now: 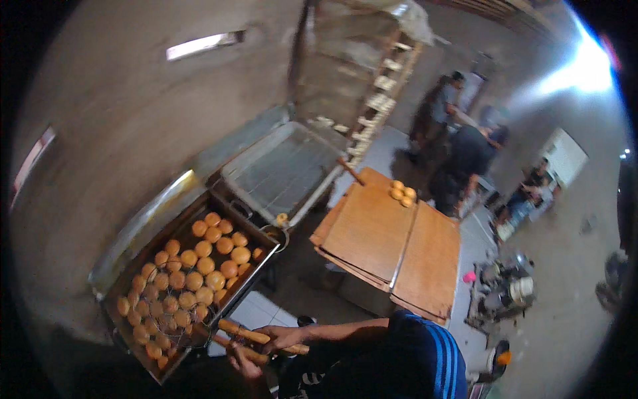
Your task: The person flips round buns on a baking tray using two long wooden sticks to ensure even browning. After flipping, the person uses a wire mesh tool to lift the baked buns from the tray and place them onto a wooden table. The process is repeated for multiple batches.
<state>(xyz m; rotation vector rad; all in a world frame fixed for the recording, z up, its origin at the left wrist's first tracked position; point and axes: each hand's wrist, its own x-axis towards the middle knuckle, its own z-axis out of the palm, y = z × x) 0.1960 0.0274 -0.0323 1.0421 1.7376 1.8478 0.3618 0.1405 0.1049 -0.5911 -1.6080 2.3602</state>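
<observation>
A wide metal frying pan at the lower left holds many golden-brown round fried dough balls. A round wire skimmer lies over the dough balls near the pan's front side. My right hand is closed round a thick wooden handle just outside the pan. Below it, my left hand grips a second wooden handle, which runs toward the pan. Which handle carries the wire skimmer, I cannot tell. My right sleeve is dark with blue stripes.
Beyond the pan stands a shallow rectangular metal tray. Wooden boards to its right bear several dough balls. A wooden rack leans behind. Other people are at the far right, near pots and equipment on the floor.
</observation>
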